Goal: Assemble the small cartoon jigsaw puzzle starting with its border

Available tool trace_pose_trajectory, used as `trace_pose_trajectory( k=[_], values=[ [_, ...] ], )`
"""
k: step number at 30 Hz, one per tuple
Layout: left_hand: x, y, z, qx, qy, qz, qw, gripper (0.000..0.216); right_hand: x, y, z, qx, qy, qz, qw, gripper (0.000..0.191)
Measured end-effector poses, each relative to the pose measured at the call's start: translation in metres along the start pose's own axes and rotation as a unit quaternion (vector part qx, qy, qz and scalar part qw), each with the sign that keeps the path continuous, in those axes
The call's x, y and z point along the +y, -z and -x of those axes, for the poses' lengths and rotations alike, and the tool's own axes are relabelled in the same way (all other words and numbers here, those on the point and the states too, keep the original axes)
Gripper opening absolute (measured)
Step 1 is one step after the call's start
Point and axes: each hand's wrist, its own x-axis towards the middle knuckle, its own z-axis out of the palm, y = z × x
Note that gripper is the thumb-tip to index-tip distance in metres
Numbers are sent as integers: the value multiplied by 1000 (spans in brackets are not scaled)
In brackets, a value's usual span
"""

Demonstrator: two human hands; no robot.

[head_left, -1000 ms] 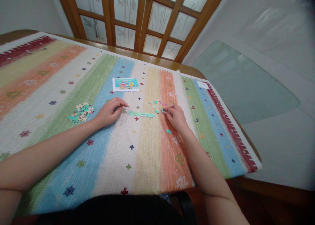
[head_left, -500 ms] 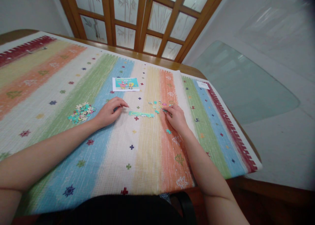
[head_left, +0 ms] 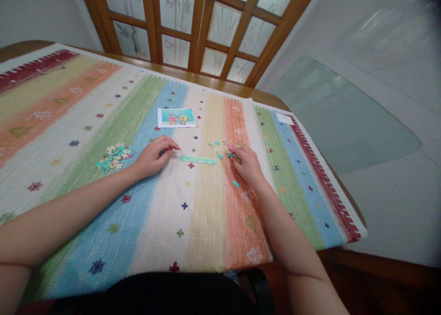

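Observation:
My left hand (head_left: 156,155) lies on the cloth, its fingers loosely stretched and holding nothing. Just right of its fingertips is a joined strip of jigsaw puzzle (head_left: 198,160), green and teal. My right hand (head_left: 247,164) is beyond the strip's right end, with thumb and index finger pinched at a teal puzzle piece (head_left: 229,155). Around those fingertips lie several loose puzzle pieces (head_left: 217,144), partly covered by the hand. One teal piece (head_left: 236,184) lies apart, nearer to me. Left of my left hand sits a heap of puzzle pieces (head_left: 115,157).
A picture card (head_left: 177,117) with cartoon figures lies behind the strip. A small white paper (head_left: 284,118) is near the far right edge. The striped tablecloth (head_left: 203,227) covers the table. Wooden doors with glass panes (head_left: 184,25) stand behind.
The fingers of my right hand have shifted slightly, and more of the teal piece at their tips shows. My left hand, the strip and the heap stay in place.

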Motion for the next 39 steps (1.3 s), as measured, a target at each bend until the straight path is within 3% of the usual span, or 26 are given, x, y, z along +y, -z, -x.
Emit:
trace_pose_trajectory(
  k=[12,19,29,34,39],
  values=[
    [-3,-1,1,8,-21,0,1000,23,5,0,-1,12,27,-17,999,40],
    [0,0,0,5,-12,0,1000,22,11,3,1,-12,-22,32,999,21],
    [-4,-1,1,5,-18,1,1000,23,7,7,-1,-18,-40,9,999,6],
    [-4,-1,1,4,-15,3,1000,23,2,9,1,6,-94,-115,989,7],
    [-3,-1,1,3,-16,0,1000,23,-5,11,0,-4,-160,-345,925,26]
  ],
)
